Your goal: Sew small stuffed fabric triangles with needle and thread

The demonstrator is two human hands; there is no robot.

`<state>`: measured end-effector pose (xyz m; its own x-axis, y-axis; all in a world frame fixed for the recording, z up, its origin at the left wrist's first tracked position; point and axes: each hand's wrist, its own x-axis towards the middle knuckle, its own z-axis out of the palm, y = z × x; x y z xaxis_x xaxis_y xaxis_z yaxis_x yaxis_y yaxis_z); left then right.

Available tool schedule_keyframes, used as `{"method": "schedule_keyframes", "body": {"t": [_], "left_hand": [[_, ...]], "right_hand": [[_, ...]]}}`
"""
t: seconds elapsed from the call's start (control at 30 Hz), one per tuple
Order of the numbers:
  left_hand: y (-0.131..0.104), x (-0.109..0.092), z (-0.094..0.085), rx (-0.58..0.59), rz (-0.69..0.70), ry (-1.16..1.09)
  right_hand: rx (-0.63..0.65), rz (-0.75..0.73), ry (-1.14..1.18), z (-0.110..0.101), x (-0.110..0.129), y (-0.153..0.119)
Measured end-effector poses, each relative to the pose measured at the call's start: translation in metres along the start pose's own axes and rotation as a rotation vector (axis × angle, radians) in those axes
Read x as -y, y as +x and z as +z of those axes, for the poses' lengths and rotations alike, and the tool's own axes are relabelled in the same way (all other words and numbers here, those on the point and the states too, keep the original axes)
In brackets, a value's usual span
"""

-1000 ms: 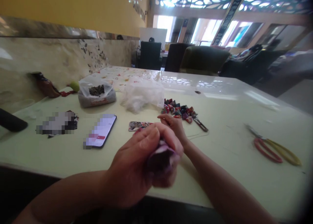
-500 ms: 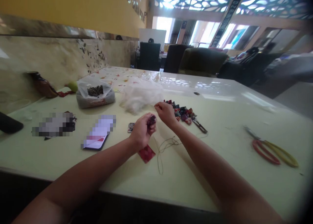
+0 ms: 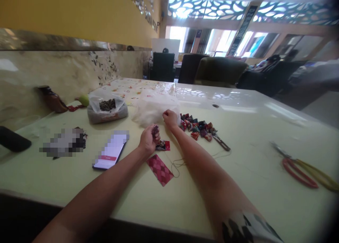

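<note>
Both our hands work close together: left hand pinches a dark fabric piece; right hand, fingers curled, touches the white stuffing just beyond.

Two hands at work: left hand, right hand. One dark fabric piece pinched in the left. On the surface: two flat fabric patches, one red checked patch, one dark patch; one heap of folded fabric bits, too many to count; one thread; one phone; one pair of scissors; one small clipper; two plastic bags, clear bag and filled bag.
</note>
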<state>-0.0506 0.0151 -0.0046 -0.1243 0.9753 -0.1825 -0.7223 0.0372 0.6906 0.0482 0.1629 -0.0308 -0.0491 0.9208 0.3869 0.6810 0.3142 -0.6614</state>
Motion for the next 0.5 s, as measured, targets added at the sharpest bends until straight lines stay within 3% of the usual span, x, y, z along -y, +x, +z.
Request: {"method": "schedule_keyframes", "body": {"t": [0.13,0.3,0.5], "left_hand": [[0.002,0.003,0.0,-0.011,0.019,-0.002],[0.005,0.006,-0.001,-0.032,0.045,-0.002],[0.01,0.005,-0.005,-0.062,0.067,-0.01]], "right_hand": [[-0.019,-0.066,-0.012,-0.008,0.004,-0.004],[0.046,-0.271,-0.108,-0.008,0.017,-0.012],[0.357,-0.379,-0.235,0.002,0.026,-0.026]]}}
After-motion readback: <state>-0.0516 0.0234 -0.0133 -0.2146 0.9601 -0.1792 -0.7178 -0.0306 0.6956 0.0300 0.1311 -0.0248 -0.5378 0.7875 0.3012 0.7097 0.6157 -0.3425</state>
